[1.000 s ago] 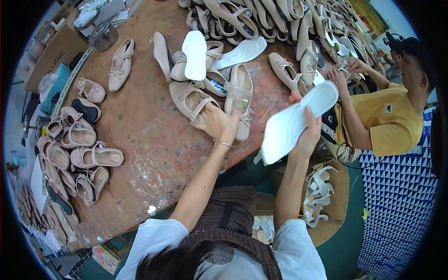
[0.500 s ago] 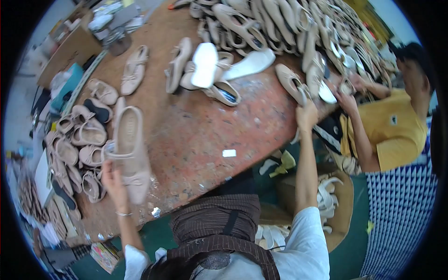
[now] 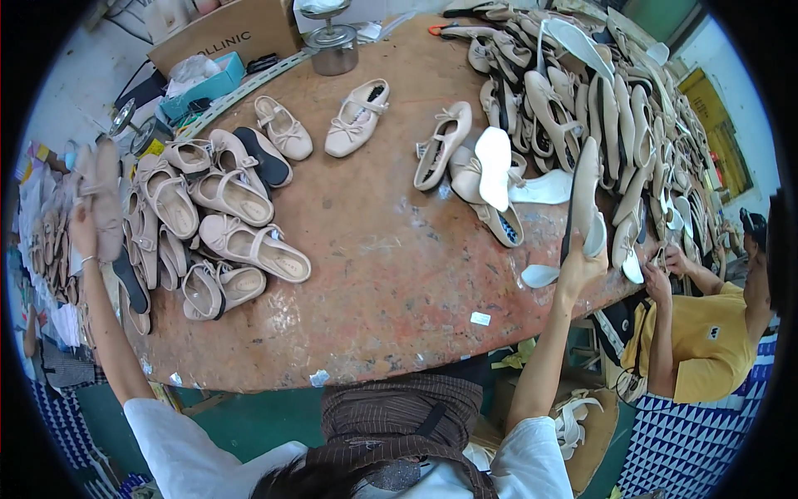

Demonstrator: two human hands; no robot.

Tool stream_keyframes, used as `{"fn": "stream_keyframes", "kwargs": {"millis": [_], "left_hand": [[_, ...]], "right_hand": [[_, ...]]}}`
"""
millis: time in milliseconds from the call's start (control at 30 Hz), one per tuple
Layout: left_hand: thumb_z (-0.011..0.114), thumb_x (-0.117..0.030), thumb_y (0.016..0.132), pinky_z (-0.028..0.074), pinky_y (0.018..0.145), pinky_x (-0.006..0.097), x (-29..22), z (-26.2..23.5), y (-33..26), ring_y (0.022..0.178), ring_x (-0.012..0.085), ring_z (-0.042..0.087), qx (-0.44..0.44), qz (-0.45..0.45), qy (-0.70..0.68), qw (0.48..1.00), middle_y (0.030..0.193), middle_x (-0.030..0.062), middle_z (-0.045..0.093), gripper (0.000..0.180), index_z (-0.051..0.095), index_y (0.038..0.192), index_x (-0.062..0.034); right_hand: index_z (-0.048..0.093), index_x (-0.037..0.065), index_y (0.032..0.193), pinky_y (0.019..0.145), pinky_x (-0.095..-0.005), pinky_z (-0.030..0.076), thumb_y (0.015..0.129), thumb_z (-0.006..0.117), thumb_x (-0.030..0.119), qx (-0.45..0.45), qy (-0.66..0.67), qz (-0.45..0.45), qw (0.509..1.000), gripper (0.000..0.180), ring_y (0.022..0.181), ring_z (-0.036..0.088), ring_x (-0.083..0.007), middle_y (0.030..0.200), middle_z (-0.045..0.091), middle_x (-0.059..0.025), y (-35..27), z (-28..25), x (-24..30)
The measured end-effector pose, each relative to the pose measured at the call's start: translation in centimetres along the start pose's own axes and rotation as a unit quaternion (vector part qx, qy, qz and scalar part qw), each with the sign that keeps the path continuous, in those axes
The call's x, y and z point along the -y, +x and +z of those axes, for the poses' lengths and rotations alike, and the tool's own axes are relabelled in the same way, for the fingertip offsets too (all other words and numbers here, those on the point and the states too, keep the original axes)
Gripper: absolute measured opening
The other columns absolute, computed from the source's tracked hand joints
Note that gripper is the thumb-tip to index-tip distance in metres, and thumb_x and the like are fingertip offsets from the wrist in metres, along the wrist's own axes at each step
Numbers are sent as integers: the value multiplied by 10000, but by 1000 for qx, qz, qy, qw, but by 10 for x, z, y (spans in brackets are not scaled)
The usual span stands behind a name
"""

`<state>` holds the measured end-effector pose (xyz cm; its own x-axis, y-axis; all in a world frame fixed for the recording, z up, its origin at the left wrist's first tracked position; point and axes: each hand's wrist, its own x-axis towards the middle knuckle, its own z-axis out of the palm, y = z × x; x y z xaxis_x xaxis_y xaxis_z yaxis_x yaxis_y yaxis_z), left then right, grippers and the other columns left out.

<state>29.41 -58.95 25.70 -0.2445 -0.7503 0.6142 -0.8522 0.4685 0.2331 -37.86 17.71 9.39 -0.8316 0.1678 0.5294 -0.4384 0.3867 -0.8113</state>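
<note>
At the far left, past the table's edge, my left hand [image 3: 81, 229] is closed on a beige shoe [image 3: 106, 200], blurred by motion and held upright. My right hand [image 3: 585, 268] grips another beige flat shoe [image 3: 583, 195] by its heel end, toe pointing up, over the right side of the table. A pale lining shows at its opening. Near it lie a white insole [image 3: 494, 166], a second white insole [image 3: 544, 188] and several strapped beige shoes. A cluster of beige bow-trimmed shoes [image 3: 253, 245] lies between my arms on the left.
A large heap of beige shoes [image 3: 549, 108] covers the table's [image 3: 374, 291] far right. At the back stand a metal pot [image 3: 334, 54], a cardboard box [image 3: 224, 37] and a teal box [image 3: 204, 87]. A co-worker in a yellow shirt [image 3: 706, 341] handles a shoe at right.
My left hand has swung from the shoe cluster to the far left. A shoe it was holding now lies on the cluster. My right hand has raised a shoe upright. The view has shifted left.
</note>
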Motion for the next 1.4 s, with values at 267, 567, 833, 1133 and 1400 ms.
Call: {"fn": "stream_keyframes", "kwargs": {"millis": [267, 567, 833, 1133, 1400], "left_hand": [[591, -40, 818, 437, 1048, 430, -335, 145, -113, 1227, 375, 565, -46, 195, -20, 979, 1278, 209, 625, 449, 611, 1266, -26], [637, -85, 823, 330, 1169, 440, -545, 304, -184, 1426, 366, 361, 320, 494, -85, 804, 1514, 214, 404, 787, 278, 1518, -4], [797, -181, 742, 476, 932, 469, -579, 278, -180, 1072, 350, 605, 431, 347, -127, 823, 1069, 150, 667, 740, 452, 1393, -106], [691, -78, 824, 375, 704, 200, -523, -6, -296, 767, 52, 445, 423, 48, -392, 815, 933, -22, 591, 273, 639, 1081, 0], [702, -194, 898, 450, 1020, 424, -559, 1, -465, 1218, 360, 576, 548, 16, -437, 713, 1344, 234, 562, 523, 501, 1347, -17]], "right_hand": [[675, -40, 948, 705, -304, 488, 813, 711, -25, 47, -102, -228, 967, 141, 730, 627, -204, 807, 666, -93, 9, 30, 95], [737, 111, 887, 459, -337, 356, 689, 702, 156, 268, -40, -337, 902, 206, 507, 509, -173, 644, 518, -2, -93, 43, 92], [712, 133, 952, 541, -381, 458, 669, 722, 79, 254, -205, -200, 924, 288, 607, 596, -255, 791, 571, -49, -112, 47, 36], [603, 8, 1198, 727, -314, 524, 853, 700, 106, 359, 106, 357, 856, 372, 865, 653, -171, 982, 603, -66, -96, -23, 38], [470, -96, 1363, 773, -314, 574, 1042, 488, 305, 366, 386, 511, 676, 514, 844, 674, -172, 1079, 665, -143, -120, -70, 59]]}}
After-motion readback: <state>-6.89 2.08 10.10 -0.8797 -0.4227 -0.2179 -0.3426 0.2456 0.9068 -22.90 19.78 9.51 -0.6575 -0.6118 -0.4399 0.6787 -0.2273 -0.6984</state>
